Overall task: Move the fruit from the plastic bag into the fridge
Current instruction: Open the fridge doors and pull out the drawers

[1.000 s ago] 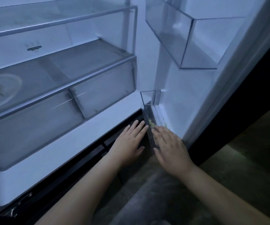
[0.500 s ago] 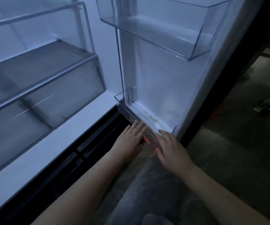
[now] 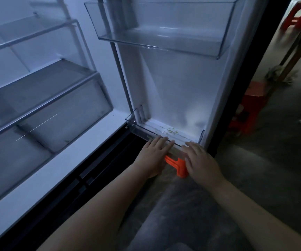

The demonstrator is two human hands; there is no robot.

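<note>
- Left hand (image 3: 153, 156): released, fingers straight and together, palm down. The fingertips (image 3: 164, 140) lie on the front rim of the lower door bin (image 3: 142, 132). No object is grasped.
- Right hand (image 3: 202, 160): released, fingers straight and slightly spread, palm down. It lies at 3 o'clock from the left hand, with its fingertips at the right end of the same rim.
- Orange plastic piece (image 3: 179, 166): shows in the gap between the two hands, below the bin front. The right hand covers its right edge. What it is cannot be told.
- Lower door bin: clear plastic, mounted at the bottom of the open fridge door (image 3: 178, 87). A few small green flecks (image 3: 172, 131) lie on its floor at 12 o'clock from the hands.
- Upper door bin (image 3: 164, 40): clear plastic, fixed on the door liner at 12 o'clock from the lower bin, well apart from it.
- Fridge (image 3: 55, 169): stands open and fills the frame from 9 to 12 o'clock. A clear crisper drawer (image 3: 64, 124) sits under a glass shelf (image 3: 37, 84).
- Floor (image 3: 272, 178): dark, at 3 o'clock from the door. One red stool (image 3: 252, 105) stands near the door edge; a second red stool (image 3: 298, 15) shows at 1 o'clock, blurred.
</note>
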